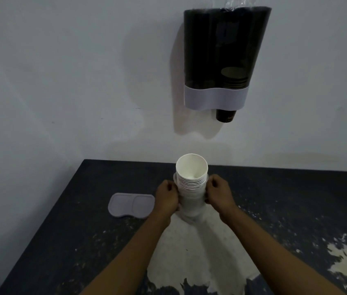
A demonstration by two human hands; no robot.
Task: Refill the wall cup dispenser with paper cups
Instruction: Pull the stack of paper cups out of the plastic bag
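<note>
Stack of paper cups (pixel 191 177) held upright on table (pixel 296 199), gripped between left hand (pixel 166 198) and right hand (pixel 219 193), fingers curled round plastic sleeve. Step judged: unwrapping stack. Next: sleeve stripped, stack lifted into dispenser (pixel 221 50), top open.

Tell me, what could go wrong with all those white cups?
The cup stack stands tall on the table, with the left hand and right hand pinching the plastic sleeve around it. A slipping grip might tip it and scatter cups. The sleeve could snag while sliding off. Also, the dispenser hangs high on the wall, so lifting loose cups there could spill some.
</note>
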